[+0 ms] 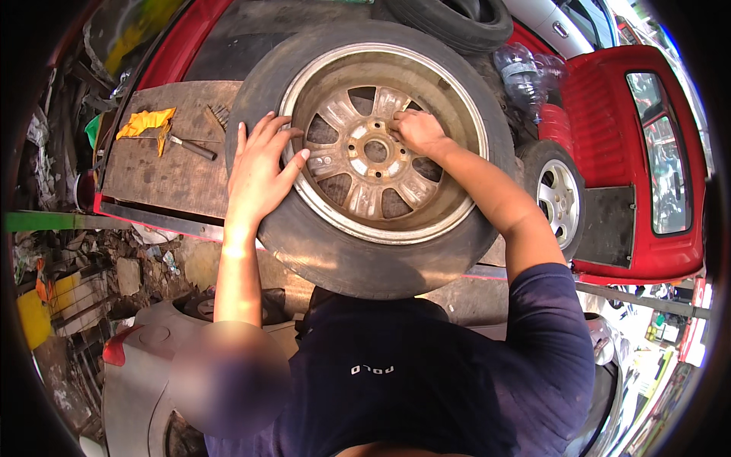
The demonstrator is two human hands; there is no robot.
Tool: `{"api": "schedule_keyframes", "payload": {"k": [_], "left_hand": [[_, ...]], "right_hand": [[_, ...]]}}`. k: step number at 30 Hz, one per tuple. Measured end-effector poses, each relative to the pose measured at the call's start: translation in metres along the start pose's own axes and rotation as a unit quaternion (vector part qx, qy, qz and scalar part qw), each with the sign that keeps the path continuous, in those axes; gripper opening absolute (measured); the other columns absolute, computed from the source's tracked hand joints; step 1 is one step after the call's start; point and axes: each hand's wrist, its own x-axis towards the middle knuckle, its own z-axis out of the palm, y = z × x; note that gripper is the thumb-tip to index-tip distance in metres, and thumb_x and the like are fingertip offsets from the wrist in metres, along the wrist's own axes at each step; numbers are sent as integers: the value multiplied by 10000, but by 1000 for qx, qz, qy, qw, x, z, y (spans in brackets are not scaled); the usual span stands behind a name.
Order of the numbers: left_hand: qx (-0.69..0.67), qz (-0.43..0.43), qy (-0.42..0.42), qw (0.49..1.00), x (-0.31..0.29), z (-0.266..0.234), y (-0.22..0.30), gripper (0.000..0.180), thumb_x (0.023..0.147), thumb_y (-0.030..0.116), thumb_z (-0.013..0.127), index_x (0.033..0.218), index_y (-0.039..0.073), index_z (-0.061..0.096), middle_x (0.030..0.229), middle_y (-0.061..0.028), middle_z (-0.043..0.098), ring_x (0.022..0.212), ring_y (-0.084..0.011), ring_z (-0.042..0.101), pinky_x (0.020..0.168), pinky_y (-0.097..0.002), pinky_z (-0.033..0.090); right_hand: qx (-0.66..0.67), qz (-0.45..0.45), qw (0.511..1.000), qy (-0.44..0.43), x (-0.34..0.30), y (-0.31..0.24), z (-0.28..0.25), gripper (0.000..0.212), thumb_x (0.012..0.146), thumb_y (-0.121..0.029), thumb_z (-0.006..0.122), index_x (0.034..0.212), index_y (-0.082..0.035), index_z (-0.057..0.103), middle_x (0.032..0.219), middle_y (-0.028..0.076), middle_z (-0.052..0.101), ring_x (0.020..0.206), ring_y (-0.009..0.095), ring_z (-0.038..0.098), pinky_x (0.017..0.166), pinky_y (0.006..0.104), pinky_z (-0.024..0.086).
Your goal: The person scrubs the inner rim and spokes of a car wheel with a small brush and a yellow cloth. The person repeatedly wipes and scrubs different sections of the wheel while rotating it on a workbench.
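Observation:
A large black tyre [381, 266] on a dull, dirty metal wheel rim [362, 196] lies flat in front of me, its hollow inner side facing up. My left hand [263, 164] rests on the tyre's left side with fingers spread, the fingertips reaching the rim's edge. Inside the rim, my right hand [420, 131] is closed, its curled fingers at a spoke just right of the hub's centre hole. Whatever those fingers grip, if anything, is too hidden to make out.
The wheel lies on a worn wooden board [183, 179] bearing a yellow cloth [145, 122] and a dark-handled tool [194, 148]. Another tyre [457, 27] lies behind, with large clear plastic bottles [521, 76] nearby. A smaller wheel [560, 198] stands right, beside a red truck cab [662, 247].

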Motion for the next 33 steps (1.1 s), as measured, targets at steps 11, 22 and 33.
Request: {"api": "schedule_keyframes", "payload": {"k": [11, 22, 33], "left_hand": [[17, -5, 2, 1000, 4, 2, -1, 351, 907, 319, 649, 1175, 92, 671, 1388, -106, 560, 1413, -314, 403, 1197, -573, 173], [19, -5, -3, 1000, 5, 3, -2, 362, 909, 335, 647, 1183, 99, 669, 1394, -111, 557, 1412, -315, 405, 1193, -580, 177], [11, 8, 0, 1000, 5, 0, -2, 362, 919, 340, 631, 1157, 70, 667, 1378, -129, 556, 1408, -316, 399, 1192, -596, 171]], "right_hand": [[77, 77, 985, -132, 15, 17, -13, 252, 838, -230, 696, 1037, -82, 743, 1002, 182, 721, 974, 343, 684, 861, 440, 534], [5, 7, 998, -70, 9, 4, -20, 251, 868, -190, 639, 1069, -68, 726, 1085, 141, 693, 1008, 321, 679, 853, 423, 552], [342, 210, 891, -214, 37, 32, -46, 335, 809, -193, 751, 1089, -11, 729, 932, 196, 728, 867, 300, 706, 821, 373, 548]]}}
